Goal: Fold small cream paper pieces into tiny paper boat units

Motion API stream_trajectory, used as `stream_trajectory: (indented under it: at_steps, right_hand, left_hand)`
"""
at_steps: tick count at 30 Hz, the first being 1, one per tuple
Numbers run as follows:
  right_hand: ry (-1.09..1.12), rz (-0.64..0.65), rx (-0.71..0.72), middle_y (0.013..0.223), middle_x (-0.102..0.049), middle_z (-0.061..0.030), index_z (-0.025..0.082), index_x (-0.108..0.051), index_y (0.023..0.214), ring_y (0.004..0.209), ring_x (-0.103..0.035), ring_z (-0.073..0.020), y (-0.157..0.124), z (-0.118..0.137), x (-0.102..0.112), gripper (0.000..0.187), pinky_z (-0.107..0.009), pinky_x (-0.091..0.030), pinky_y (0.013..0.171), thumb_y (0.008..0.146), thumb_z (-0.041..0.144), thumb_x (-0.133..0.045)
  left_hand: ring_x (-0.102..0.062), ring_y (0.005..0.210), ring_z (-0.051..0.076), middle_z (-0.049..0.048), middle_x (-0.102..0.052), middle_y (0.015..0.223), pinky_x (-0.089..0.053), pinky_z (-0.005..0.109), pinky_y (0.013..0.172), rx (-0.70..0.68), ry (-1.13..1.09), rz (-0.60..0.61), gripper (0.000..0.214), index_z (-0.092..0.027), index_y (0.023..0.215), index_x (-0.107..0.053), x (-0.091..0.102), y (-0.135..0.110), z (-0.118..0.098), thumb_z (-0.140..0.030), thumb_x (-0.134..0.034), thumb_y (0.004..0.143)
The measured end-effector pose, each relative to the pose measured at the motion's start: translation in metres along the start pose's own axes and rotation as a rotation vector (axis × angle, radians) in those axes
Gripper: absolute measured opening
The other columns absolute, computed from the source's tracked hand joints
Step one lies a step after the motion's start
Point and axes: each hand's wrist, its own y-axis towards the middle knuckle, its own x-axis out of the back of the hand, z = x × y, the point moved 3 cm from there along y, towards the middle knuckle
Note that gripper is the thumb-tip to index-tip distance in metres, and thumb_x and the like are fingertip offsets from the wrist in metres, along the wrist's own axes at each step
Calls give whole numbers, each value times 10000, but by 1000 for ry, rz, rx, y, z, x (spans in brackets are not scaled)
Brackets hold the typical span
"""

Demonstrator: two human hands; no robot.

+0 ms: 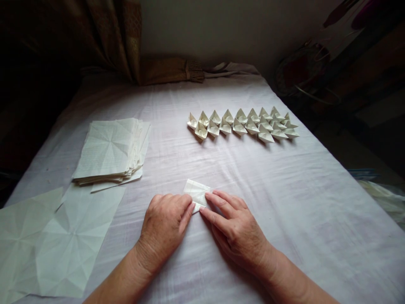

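A small folded piece of white paper (197,191) lies on the cloth between my two hands. My left hand (167,219) is closed at its left and lower edge, thumb and forefinger pressed on the paper. From the other side, my right hand (232,219) reaches in with its fingers stretched out. The fingertips of that hand rest on the paper's right edge, and its thumb is mostly hidden underneath. Farther back on the right, several folded paper boats (239,122) with pointed peaks stand close together in rows.
A thick stack of creased paper sheets (109,147) sits at the left. Nearer me, loose creased sheets (68,245) overlap. Pale cloth (303,219) covers the surface. A brown curtain (131,38) hangs at the back, and dark clutter fills the right side.
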Motion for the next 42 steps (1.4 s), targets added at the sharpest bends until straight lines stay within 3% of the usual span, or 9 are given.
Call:
stream_trajectory:
  at_steps: [19, 25, 42]
  right_hand:
    - [-7, 23, -11, 1267, -643, -126, 206, -676, 1188, 1177, -552, -284, 0, 1, -2, 312, -455, -477, 944, 911, 176, -538]
    - [-65, 43, 1, 1277, -642, -100, 258, -652, 1242, 1171, -551, -281, 2, 2, -2, 343, -439, -469, 920, 922, 197, -544]
    - [-86, 37, -4, 1261, -641, -100, 264, -665, 1218, 1153, -553, -273, 4, 5, -3, 328, -419, -434, 909, 926, 197, -532]
  left_hand:
    - [-604, 692, 214, -1, -658, 710, -334, 351, 679, 12, 81, 22, 197, -218, 760, -549, 0, 3, -4, -260, -509, 949]
    - [-603, 689, 215, -1, -649, 702, -339, 351, 680, 19, 81, 20, 207, -218, 750, -540, 0, 4, -4, -266, -511, 950]
    - [-594, 674, 197, 3, -657, 697, -345, 339, 674, 23, 99, -10, 216, -211, 741, -552, 1, 1, -4, -262, -514, 948]
